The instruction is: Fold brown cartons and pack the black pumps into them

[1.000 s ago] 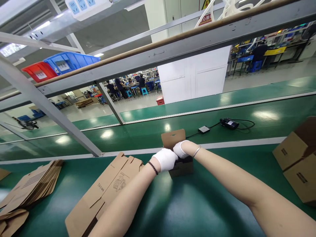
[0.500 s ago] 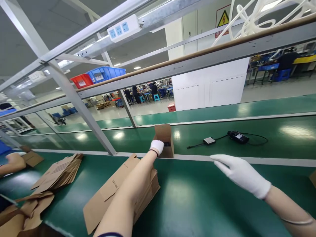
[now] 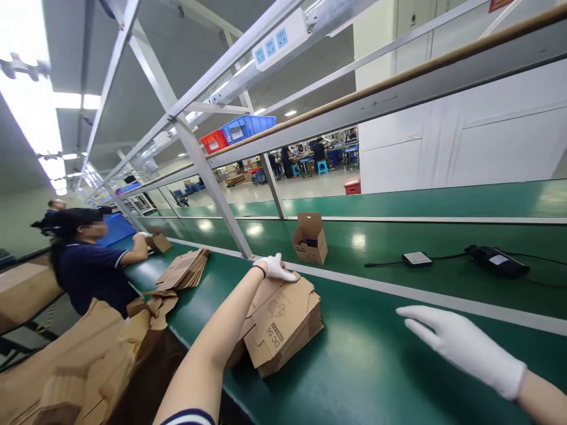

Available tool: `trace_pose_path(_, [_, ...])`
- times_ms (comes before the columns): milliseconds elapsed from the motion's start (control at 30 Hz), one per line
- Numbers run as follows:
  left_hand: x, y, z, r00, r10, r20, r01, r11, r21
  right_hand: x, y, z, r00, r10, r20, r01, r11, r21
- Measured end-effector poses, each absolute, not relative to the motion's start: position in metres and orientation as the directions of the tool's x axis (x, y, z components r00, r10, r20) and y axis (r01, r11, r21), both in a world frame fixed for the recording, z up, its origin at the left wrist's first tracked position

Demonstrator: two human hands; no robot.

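Left hand (image 3: 274, 267) fingers (image 3: 287, 275) rest flat on carton stack (image 3: 286, 323), seemingly ungripped; right hand (image 3: 460, 345) splayed

Printed in black on top sheet of stack of flat cartons (image 3: 283, 324): "DC 56", last digit uncertain. Smaller lines alongside too small to read. Labels on red bin (image 3: 215, 141), blue bin (image 3: 248, 127) and black device (image 3: 498, 261): illegible.

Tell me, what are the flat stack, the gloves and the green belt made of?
Stack: brown cardboard, matte, with printed marks and layered edges. Gloves on the left hand and right hand: white fabric, probably knit, soft and dull. Belt: smooth green, likely rubber or PVC; it mirrors the lights.
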State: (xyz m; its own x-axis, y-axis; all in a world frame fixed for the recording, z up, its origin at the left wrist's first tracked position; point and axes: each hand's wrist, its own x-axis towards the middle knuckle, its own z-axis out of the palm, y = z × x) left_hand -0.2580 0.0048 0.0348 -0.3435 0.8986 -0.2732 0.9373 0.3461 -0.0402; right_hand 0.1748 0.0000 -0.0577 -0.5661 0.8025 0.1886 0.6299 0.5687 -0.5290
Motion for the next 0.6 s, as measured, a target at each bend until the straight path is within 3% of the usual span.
trace_pose_path(167, [-0.249,-0.033,0.017,-0.405,0.902,-0.152,0.906,0.419,0.069,0.133,-0.017,-0.033,-0.696,0.685,0.216,0.521,0.689,-0.504])
trace_pose_path(300, [-0.241,-0.037,0.047,-0.451,0.893,0.01,0.887,0.447,0.116,0.131,-0.022,-0.029,-0.691,0.675,0.259,0.47,0.691,-0.549])
trace_pose_path(433, [-0.19,-0.029,0.091,-0.39,0.902,0.185,0.914,0.356,0.193,0.124,-0.019,-0.025,-0.504,0.798,0.332,0.4,0.556,-0.728])
trace_pose_path(533, [-0.122,-0.022,0.109,-0.295,0.907,0.302,0.944,0.228,0.238,0.116,-0.017,-0.018,-0.307,0.875,0.374,0.143,0.431,-0.891])
trace_pose_path(600, [-0.079,-0.021,0.114,-0.216,0.909,0.356,0.957,0.125,0.26,0.116,-0.018,-0.013,-0.21,0.908,0.363,-0.094,0.351,-0.932])
